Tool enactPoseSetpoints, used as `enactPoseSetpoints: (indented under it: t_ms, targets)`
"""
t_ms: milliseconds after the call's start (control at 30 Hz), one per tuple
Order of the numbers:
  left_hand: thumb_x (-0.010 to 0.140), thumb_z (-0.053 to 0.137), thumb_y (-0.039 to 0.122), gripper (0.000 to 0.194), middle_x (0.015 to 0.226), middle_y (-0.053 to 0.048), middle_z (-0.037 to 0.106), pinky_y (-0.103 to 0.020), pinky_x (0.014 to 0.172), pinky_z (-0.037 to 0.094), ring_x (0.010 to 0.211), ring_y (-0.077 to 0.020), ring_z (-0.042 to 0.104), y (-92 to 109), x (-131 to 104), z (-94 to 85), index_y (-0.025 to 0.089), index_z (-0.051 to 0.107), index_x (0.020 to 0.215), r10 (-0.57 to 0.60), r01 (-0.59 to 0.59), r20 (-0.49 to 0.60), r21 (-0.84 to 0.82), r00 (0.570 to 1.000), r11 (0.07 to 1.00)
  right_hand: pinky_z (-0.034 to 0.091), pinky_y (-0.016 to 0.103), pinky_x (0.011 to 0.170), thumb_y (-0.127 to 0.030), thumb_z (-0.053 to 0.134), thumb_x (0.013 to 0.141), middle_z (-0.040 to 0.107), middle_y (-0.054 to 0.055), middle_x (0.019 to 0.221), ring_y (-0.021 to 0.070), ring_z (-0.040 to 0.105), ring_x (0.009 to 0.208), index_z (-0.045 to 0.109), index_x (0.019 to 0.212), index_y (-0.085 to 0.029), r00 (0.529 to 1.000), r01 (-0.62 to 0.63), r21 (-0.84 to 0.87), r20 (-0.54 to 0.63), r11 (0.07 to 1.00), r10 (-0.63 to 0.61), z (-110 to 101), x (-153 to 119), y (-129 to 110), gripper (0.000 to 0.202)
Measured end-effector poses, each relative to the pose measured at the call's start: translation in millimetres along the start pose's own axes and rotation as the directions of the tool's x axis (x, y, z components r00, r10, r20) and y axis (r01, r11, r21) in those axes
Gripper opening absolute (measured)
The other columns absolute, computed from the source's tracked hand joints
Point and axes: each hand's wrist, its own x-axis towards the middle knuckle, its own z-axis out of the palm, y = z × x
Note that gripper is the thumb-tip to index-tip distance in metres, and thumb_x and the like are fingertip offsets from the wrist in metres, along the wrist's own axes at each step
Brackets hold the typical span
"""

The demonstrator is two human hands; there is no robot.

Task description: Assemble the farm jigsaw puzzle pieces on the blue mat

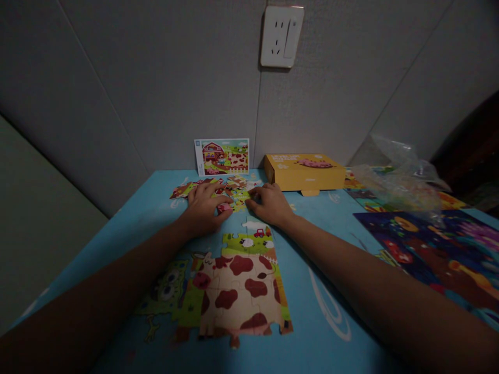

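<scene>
A pile of loose jigsaw pieces (238,196) lies at the back of the table, under and between my hands. My left hand (205,210) reaches over its left side, with a pink puzzle piece (224,208) between thumb and forefinger. At the right edge of the pile is my right hand (271,203), its fingers bent and the thumb apart from the forefinger; nothing shows in its grip. Closer to me lies a joined puzzle section (241,285) showing a spotted cow, sheep and a red tractor. Its outer edges are partly uneven, with tabs and notches.
A farm picture card (224,157) leans against the wall beneath a socket (282,36). Right of it sits a yellow box (306,174). Clear plastic bags (405,182) and a dark colourful puzzle (436,254) lie on the right of the blue patterned table (312,228).
</scene>
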Motion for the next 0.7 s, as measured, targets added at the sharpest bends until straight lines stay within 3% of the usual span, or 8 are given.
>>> enactPoseSetpoints:
  t_ms: [333, 700]
  targets:
    - [0.086, 0.056, 0.042, 0.029, 0.139, -0.006, 0.054, -0.059, 0.107, 0.027, 0.131, -0.0331, 0.04, -2.2, -0.5, 2.1, 0.031, 0.074, 0.105, 0.0, 0.0, -0.013, -0.002, 1.0, 1.0, 0.042, 0.041, 0.093, -0.038, 0.065, 0.081, 0.065, 0.017, 0.097, 0.0301, 0.056, 0.099, 0.073, 0.098, -0.012, 0.995, -0.094, -0.013, -0.038, 0.996, 0.093, -1.0, -1.8, -1.7, 0.032]
    - [0.085, 0.056, 0.043, 0.029, 0.139, -0.005, 0.054, -0.058, 0.107, 0.027, 0.131, -0.0331, 0.04, -3.4, -1.0, 3.7, 0.031, 0.074, 0.105, 0.002, -0.002, -0.014, -0.004, 1.0, 1.0, 0.045, 0.039, 0.089, -0.043, 0.067, 0.081, 0.065, 0.017, 0.096, 0.0289, 0.058, 0.096, 0.073, 0.093, -0.011, 0.994, -0.098, -0.019, -0.043, 0.995, 0.098, -1.9, -3.4, -0.7, 0.034]
